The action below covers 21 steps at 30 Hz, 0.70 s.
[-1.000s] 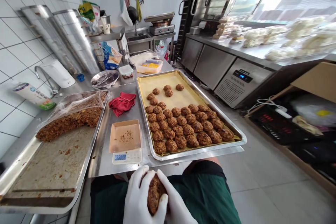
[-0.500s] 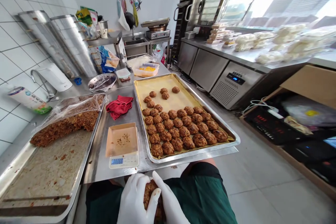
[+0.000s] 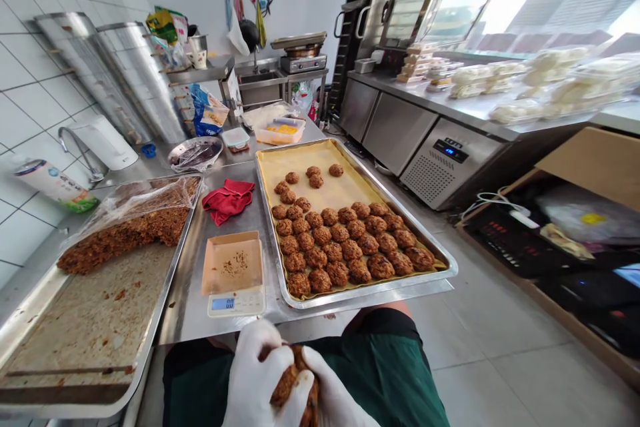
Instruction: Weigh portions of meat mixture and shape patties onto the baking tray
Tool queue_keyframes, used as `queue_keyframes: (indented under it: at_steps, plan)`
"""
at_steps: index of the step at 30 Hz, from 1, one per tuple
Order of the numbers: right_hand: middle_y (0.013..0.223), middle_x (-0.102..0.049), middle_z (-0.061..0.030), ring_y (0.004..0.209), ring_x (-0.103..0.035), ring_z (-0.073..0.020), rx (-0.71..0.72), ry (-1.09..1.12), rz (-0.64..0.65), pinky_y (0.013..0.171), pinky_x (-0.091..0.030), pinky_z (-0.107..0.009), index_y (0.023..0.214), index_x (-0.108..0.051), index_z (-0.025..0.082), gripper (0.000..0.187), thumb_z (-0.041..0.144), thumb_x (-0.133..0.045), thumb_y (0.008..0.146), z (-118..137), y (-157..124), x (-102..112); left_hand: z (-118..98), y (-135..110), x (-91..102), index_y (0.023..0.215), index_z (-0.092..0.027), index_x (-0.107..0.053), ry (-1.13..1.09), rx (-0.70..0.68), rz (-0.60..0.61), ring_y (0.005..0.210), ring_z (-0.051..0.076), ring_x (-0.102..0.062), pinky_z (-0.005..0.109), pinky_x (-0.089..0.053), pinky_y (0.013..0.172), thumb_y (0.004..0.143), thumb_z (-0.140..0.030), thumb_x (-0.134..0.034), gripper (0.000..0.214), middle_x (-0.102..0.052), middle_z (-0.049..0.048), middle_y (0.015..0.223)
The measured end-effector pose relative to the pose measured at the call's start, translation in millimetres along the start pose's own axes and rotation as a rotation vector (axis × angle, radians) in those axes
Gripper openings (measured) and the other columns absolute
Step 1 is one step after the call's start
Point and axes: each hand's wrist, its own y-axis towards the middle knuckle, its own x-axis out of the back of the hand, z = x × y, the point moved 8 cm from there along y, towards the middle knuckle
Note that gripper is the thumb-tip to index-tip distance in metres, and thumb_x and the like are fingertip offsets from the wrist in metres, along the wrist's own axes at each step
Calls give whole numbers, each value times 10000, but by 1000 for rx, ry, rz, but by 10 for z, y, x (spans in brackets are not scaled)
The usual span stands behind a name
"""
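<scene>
Both of my hands wear white gloves and are low in the view, over my lap. My left hand [image 3: 263,373] and my right hand [image 3: 335,387] are wrapped round one lump of brown, grainy filling [image 3: 284,385], partly hidden by the fingers. Just beyond them a kitchen scale [image 3: 235,303] carries a shallow paper tray [image 3: 213,273] with crumbs in it. To its right, a lined baking tray [image 3: 300,159] bears several rows of brown balls [image 3: 333,252]. On the left, a metal tray [image 3: 90,333] holds a large mass of the same filling [image 3: 125,237], partly under plastic film.
A red cloth [image 3: 227,200] lies between the trays. Farther back are a film-covered bowl [image 3: 195,155], a plastic tub [image 3: 280,137] with yellow pieces and a small lidded box [image 3: 235,139]. At right stand a steel counter [image 3: 425,97] and a cardboard box [image 3: 590,167].
My fingers have shifted round the lump, and more of it shows between them. The scale's display has gone from all segments lit to 0.0. The balls on the tray have stayed put.
</scene>
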Motion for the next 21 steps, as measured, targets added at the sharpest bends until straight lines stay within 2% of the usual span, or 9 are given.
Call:
queue_keyframes:
  at_steps: [2, 4, 8, 11, 14, 18, 21]
  plan:
    - [1216, -747, -110, 1163, -668, -242, 136, -30, -30, 1084, -450, -352, 1210, -696, 139, 466, 452, -680, 865, 102, 1, 49, 11, 32, 40, 904, -233, -667, 82, 27, 3, 1027, 270, -658, 423, -583, 885, 893, -267, -596, 80, -645, 123, 1110]
    - [1311, -699, -123, 1228, -631, -278, 256, -99, -38, 1131, -410, -419, 1263, -665, 154, 447, 400, -648, 891, 200, -14, 39, 24, 24, 87, 1018, -230, -659, 131, 32, -26, 1145, 284, -636, 439, -569, 959, 890, -216, -590, 146, -629, 133, 1245]
    - [1320, -686, -145, 1218, -631, -316, 346, -253, -47, 1110, -418, -476, 1277, -637, 179, 412, 326, -641, 892, 296, -69, -85, 193, -68, 126, 1250, -180, -567, 124, 156, -31, 1118, 284, -674, 418, -599, 923, 909, -213, -557, 343, -683, 153, 1212]
    - [1334, -674, -140, 1252, -605, -346, 372, -286, -70, 1111, -407, -519, 1259, -633, 209, 417, 352, -672, 869, 324, -110, -153, 282, -112, 99, 1384, -180, -508, 143, 168, 69, 1146, 300, -674, 438, -611, 928, 917, -283, -583, 484, -666, 158, 1280]
    - [1317, -676, -137, 1247, -596, -361, 406, -343, -77, 1110, -401, -535, 1258, -620, 218, 500, 364, -757, 800, 350, -134, -188, 329, -133, 85, 1356, -209, -532, 102, 155, 151, 1177, 272, -661, 423, -609, 952, 932, -274, -554, 430, -655, 130, 1300]
    - [1307, -675, -128, 1222, -603, -337, 419, -474, -80, 1104, -406, -496, 1279, -600, 229, 586, 348, -816, 748, 362, -131, -189, 347, -113, 111, 1332, -222, -542, 81, 180, 149, 1153, 244, -667, 394, -602, 955, 946, -268, -537, 388, -664, 109, 1267]
    - [1348, -654, -126, 1245, -590, -346, 394, -471, -74, 1106, -399, -493, 1294, -601, 230, 596, 354, -810, 749, 351, -119, -147, 316, -45, 132, 1188, -240, -617, 64, 187, 129, 1021, 221, -706, 337, -614, 872, 942, -313, -594, 258, -705, 73, 1125]
